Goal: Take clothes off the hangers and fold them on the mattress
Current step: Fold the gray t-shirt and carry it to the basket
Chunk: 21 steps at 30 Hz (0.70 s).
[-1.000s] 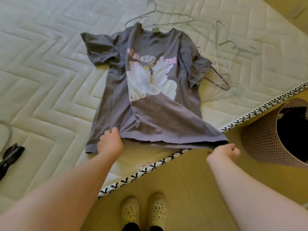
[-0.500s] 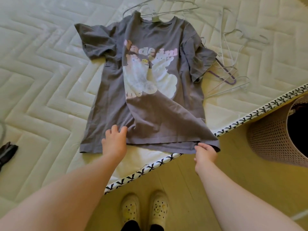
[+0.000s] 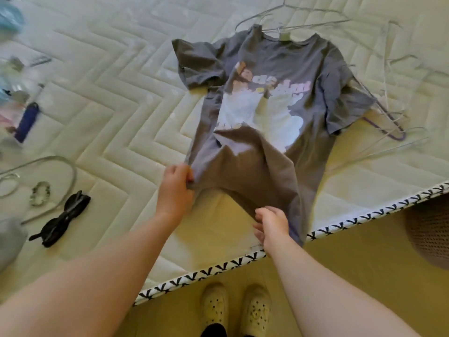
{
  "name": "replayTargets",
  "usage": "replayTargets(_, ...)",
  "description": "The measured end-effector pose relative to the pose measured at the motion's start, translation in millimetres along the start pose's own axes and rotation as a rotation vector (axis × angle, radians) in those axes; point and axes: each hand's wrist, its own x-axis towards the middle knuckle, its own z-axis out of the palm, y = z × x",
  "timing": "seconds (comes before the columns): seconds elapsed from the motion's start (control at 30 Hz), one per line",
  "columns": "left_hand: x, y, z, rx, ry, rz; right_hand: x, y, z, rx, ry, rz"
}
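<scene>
- Since the view has swung left over the last second, I now see the clutter by the left edge of the mattress (image 3: 121, 98): a dark blue object (image 3: 26, 122), a grey loop of cable (image 3: 70, 166) and black sunglasses (image 3: 64, 218). None of it bears on the fold.
- The left hand (image 3: 175, 190) lay flat on the hem a second ago. It has since moved to the shirt's lower left corner, and its fingers (image 3: 187, 176) are curled tight round a bunch of cloth there.
- The T-shirt (image 3: 267, 171) lies print up, collar toward the far edge and hem by the near edge.
- Its hem was straight before and is now drawn in and raised into an arch between the two hands, so the lower half is narrower and creased. I judge this a re-grip to lift or square the shirt, with no fold made yet.
- The right hand (image 3: 273, 223) has left the lower right corner, which hung past the near edge, and come inward along the hem. Its fingers pinch the cloth.
- A wire hanger (image 3: 303, 19) lies beyond the collar, outside the shirt as far as I can tell. More hangers (image 3: 393, 136) lie tangled beside the right sleeve.
- A perforated basket (image 3: 427, 237) stands on the floor past the near right corner. Only its wall shows now, so I cannot tell what it holds.
</scene>
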Motion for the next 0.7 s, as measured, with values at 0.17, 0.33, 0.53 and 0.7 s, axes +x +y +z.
replayTargets(0.17, 7.1, -14.5, 0.3, 0.019, -0.445, 0.04, -2.4, -1.8, 23.8, -0.14, 0.068, 0.027)
replayTargets(0.33, 8.1, -23.8, -2.7, -0.132, -0.596, -0.159, 4.6, -0.5, 6.3, -0.29, 0.524, -0.014)
replayTargets(0.53, 3.1, -20.5, 11.9, -0.28, -0.65, -0.319, 13.2, 5.3, -12.5, -0.462, 0.448, -0.041)
replayTargets(0.7, 1.8, -17.9, 25.0, -0.233, -0.54, -0.346, 28.8, 6.8, -34.8, -0.062, 0.435, 0.153)
